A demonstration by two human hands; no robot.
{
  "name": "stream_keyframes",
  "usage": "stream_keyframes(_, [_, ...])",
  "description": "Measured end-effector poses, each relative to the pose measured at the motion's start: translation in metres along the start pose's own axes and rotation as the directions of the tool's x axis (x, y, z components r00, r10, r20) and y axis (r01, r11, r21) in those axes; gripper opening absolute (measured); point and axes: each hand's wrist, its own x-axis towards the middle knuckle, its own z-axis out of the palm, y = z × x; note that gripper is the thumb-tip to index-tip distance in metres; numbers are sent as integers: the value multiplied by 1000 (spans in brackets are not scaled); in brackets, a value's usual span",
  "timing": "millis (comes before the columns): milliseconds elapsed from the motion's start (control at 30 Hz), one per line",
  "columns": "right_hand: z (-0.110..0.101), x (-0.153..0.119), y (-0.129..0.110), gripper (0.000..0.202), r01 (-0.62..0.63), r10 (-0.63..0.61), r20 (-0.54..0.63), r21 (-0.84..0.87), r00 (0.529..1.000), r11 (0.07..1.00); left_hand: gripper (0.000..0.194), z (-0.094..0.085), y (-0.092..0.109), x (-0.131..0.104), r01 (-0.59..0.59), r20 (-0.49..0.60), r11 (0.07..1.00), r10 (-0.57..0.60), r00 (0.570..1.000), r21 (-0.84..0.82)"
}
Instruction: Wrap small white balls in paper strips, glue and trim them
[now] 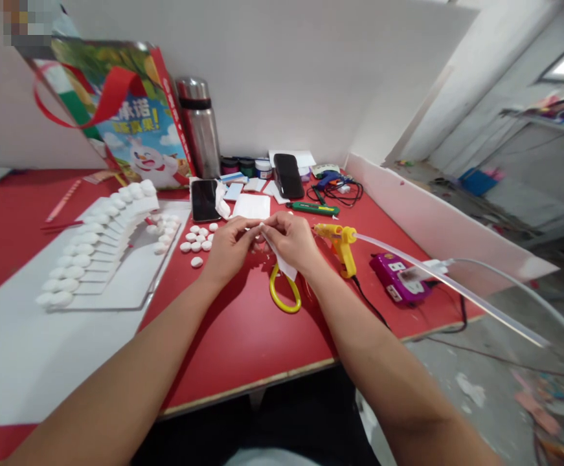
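Observation:
My left hand (234, 248) and my right hand (291, 241) meet above the red table, fingertips pinched together around something small and white, mostly hidden by the fingers. A white paper strip (282, 259) hangs down from my right hand. Beneath it lies a yellow loop handle (285, 309). Left of my left hand, several white oval pieces (197, 262) lie on the table. Just right of my right hand stands a yellow glue gun (344, 249) with a long clear glue stick in its back.
At left, a stepped white model (109, 259) carries rows of white ovals on a white sheet (24, 362). Behind are a gift bag (150, 142), a steel flask (204, 136), two phones and paint jars. A purple power adapter (398, 278) sits near the right edge.

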Motion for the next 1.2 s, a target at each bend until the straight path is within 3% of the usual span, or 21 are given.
stream_keyframes(67, [0, -1, 0, 8, 31, -30, 29, -33, 999, 999, 18, -2, 0, 0, -40, -10, 998, 41, 999, 42])
stream_keyframes(167, [1, -1, -1, 13, 23, -22, 43, -11, 999, 1000, 18, -4, 6, -1, -195, 2, 953, 200, 980, 231])
stream_keyframes(300, [3, -1, -6, 24, -117, 114, 33, 97, 993, 988, 19, -3, 14, -2, -267, 10, 885, 285, 959, 380])
stream_keyframes(433, [4, 0, -10, 19, -236, 233, 38, 208, 972, 949, 16, -1, 13, -2, -268, -1, 866, 296, 955, 422])
stream_keyframes(567, [2, -2, -12, 17, -210, 209, 32, 232, 977, 950, 18, -2, 13, -2, -299, 23, 848, 321, 947, 438])
stream_keyframes(667, [-1, -2, -12, 20, -165, 161, 35, 235, 986, 958, 20, -3, 13, -1, -284, 27, 897, 292, 956, 338])
stream_keyframes(800, [-4, -2, -12, 22, -119, 102, 83, 225, 991, 967, 20, -6, 11, 1, -143, -14, 982, 146, 989, 123])
stream_keyframes(900, [-5, -2, -12, 21, -92, 71, 102, 220, 992, 971, 20, -7, 9, 2, -79, 16, 995, 78, 997, 55])
stream_keyframes(1067, [-3, -3, -12, 20, -81, 63, 97, 201, 993, 976, 21, -7, 12, -1, -172, 35, 965, 168, 985, 200])
stream_keyframes(1200, [-2, -3, -17, 20, -245, 223, 103, 363, 969, 899, 22, -6, 15, -1, -212, -17, 929, 227, 974, 303])
